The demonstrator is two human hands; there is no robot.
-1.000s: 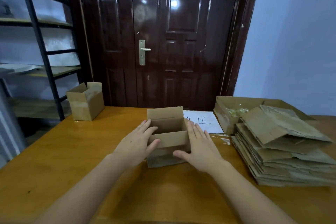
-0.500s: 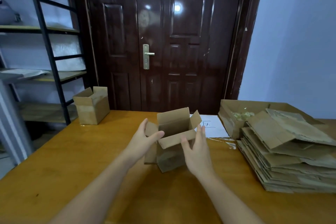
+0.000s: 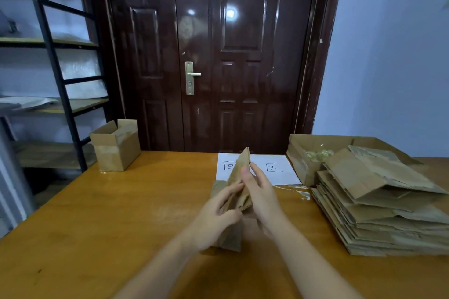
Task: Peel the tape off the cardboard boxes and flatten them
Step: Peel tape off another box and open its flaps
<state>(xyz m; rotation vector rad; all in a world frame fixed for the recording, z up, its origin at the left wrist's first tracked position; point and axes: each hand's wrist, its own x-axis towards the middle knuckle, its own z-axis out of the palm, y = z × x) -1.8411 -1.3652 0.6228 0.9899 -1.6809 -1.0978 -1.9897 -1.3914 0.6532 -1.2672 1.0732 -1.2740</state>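
The room is dim with a cool bluish cast. Bright glare spots sit on the glossy dark brown panelled door (image 3: 243, 56). The orange-brown wooden table (image 3: 109, 213) shows soft shadows beneath the forearms. Wide-angle distortion bends the edges, and motion blur softens the hands.

A plain storeroom or packing room is suggested. A wooden table (image 3: 102, 221) is set before a dark double door (image 3: 218, 56) at 12 o'clock. Metal shelving (image 3: 56, 68) is seen at 10 o'clock against a bare bluish wall. A stack of flattened cartons (image 3: 379, 213) is piled at 3 o'clock, and an open carton (image 3: 116, 145) is placed at 11 o'clock.
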